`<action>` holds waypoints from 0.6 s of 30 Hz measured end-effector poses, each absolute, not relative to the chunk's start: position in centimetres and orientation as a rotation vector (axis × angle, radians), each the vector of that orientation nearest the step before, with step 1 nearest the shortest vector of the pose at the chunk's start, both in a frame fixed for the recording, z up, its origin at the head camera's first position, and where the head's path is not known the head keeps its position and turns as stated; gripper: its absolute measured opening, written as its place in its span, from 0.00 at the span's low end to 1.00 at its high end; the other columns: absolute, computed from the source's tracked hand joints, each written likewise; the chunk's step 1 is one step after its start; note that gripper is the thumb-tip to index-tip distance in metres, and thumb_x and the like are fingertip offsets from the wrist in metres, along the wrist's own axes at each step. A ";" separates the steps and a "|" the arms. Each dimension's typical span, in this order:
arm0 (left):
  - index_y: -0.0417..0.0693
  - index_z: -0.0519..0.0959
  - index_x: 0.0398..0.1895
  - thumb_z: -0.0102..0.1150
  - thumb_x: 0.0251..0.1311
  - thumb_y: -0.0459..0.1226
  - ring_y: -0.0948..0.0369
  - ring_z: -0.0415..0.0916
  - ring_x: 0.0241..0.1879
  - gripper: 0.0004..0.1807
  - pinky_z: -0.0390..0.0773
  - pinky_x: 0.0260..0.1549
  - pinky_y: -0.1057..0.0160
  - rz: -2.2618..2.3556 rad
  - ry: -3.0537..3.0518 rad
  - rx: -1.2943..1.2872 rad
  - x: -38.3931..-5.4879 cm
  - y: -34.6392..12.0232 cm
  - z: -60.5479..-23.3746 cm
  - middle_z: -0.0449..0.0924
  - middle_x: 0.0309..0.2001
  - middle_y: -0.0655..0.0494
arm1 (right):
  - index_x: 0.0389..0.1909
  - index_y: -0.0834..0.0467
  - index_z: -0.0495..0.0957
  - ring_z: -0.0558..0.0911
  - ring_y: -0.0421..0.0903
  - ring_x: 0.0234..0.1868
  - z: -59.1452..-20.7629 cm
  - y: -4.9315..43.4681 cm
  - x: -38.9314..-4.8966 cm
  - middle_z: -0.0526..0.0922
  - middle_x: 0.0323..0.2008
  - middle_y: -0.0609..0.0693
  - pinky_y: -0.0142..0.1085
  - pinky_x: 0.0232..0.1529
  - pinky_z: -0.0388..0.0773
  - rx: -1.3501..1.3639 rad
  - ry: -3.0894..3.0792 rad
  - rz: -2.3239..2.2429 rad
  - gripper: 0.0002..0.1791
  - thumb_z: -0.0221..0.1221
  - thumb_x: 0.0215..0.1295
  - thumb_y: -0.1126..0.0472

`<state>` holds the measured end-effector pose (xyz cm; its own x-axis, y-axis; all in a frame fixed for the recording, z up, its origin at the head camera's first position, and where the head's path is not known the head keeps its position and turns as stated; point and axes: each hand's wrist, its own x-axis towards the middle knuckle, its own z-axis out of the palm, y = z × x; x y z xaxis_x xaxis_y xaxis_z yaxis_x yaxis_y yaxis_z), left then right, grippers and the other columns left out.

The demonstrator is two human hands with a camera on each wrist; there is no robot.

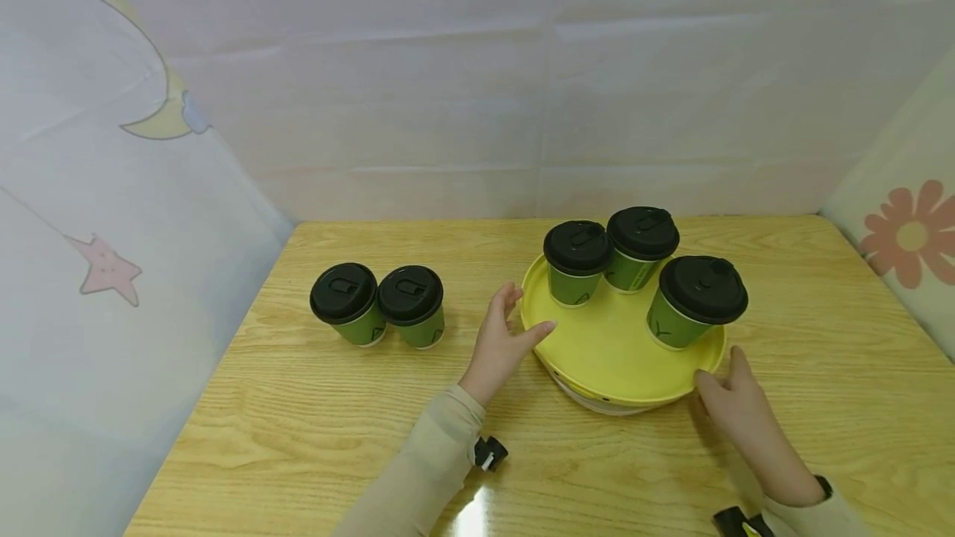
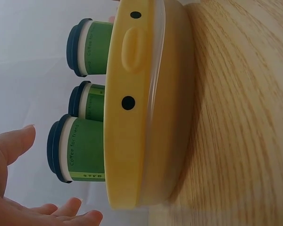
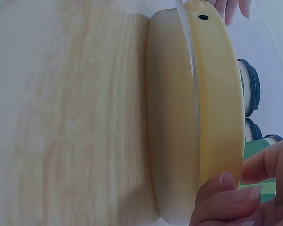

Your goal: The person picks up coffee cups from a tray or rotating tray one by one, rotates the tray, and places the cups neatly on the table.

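Observation:
A round yellow tray (image 1: 597, 359) with a raised rim sits on a pale round base (image 1: 604, 407); black dots and a beak-like bump (image 2: 133, 49) mark its side. Standing on it are three green paper cups with black lids: one at the left (image 1: 573, 288), one behind (image 1: 629, 272) and a bigger-looking one (image 1: 673, 321) at the right. My left hand (image 1: 498, 348) is beside the left rim, thumb and fingers spread, holding nothing. At the right front rim, my right hand (image 1: 748, 421) pinches the tray's edge, thumb on top and fingers (image 3: 221, 188) against its side wall.
Two more lidded green cups, one left (image 1: 361, 326) and one right (image 1: 423, 331), stand close together on the wooden table (image 1: 298, 437), left of the tray. A pale cloth backdrop (image 1: 418, 106) rises behind the table and along both sides.

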<state>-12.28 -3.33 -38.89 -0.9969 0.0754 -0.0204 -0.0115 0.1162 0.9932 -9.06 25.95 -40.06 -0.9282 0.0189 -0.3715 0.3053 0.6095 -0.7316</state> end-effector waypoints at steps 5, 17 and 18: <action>0.36 0.50 0.74 0.64 0.63 0.36 0.48 0.52 0.72 0.43 0.57 0.68 0.48 2.050 2.289 0.067 -12.4 -3.3 -39.1 0.58 0.71 0.41 | 0.67 0.77 0.20 0.64 0.40 0.15 -40.1 25.7 -9.0 0.67 0.15 0.45 0.33 0.19 0.66 0.236 2.538 -1.277 0.41 0.34 0.71 0.60; 0.36 0.50 0.74 0.64 0.62 0.35 0.48 0.51 0.72 0.43 0.56 0.68 0.48 2.050 2.282 0.053 -12.4 -3.2 -39.3 0.57 0.71 0.41 | 0.67 0.79 0.23 0.63 0.40 0.14 -40.5 26.4 -9.7 0.66 0.15 0.46 0.33 0.17 0.65 0.214 2.585 -1.276 0.39 0.34 0.71 0.62; 0.36 0.50 0.74 0.64 0.62 0.35 0.48 0.52 0.72 0.43 0.56 0.68 0.48 2.049 2.283 0.052 -12.4 -3.2 -39.3 0.57 0.71 0.41 | 0.67 0.80 0.24 0.63 0.40 0.14 -40.5 26.5 -9.8 0.65 0.15 0.45 0.33 0.17 0.65 0.217 2.587 -1.271 0.39 0.34 0.71 0.62</action>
<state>-12.43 -3.22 -39.30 -0.9967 0.0740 -0.0322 -0.0240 0.1089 0.9938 -9.75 26.45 -40.54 -0.9575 0.0231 -0.2876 0.2417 0.6083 -0.7560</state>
